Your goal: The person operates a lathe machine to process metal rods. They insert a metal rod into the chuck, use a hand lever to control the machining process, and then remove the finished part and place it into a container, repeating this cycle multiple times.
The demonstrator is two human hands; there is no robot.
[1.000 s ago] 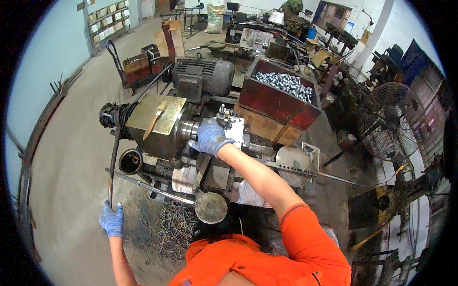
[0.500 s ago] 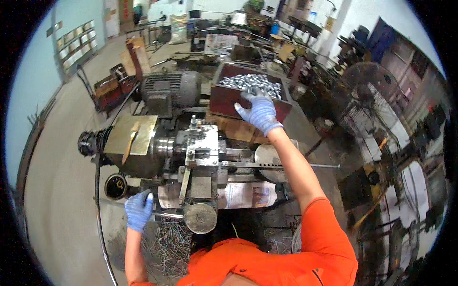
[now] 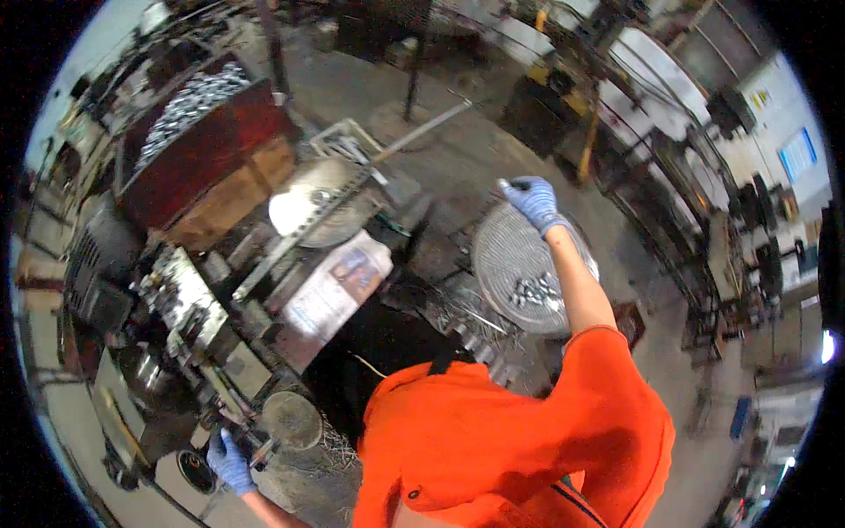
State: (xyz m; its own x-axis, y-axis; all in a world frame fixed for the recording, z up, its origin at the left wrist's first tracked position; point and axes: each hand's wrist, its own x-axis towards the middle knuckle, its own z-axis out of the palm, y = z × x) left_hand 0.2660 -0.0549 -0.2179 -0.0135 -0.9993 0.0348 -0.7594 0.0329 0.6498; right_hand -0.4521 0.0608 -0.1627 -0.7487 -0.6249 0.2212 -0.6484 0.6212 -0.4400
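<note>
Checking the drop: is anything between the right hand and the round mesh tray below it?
Nothing visible. The right hand sits over the far rim of the round mesh tray, with only a few small metal parts lying nearer the body.

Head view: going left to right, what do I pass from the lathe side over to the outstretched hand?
Left hand in a blue glove on a lathe handle → red bin heaped with small metal parts → printed sheet lying on the machine → round wire basket with a few metal pieces → right hand, gloved, over the basket's far rim.
</note>
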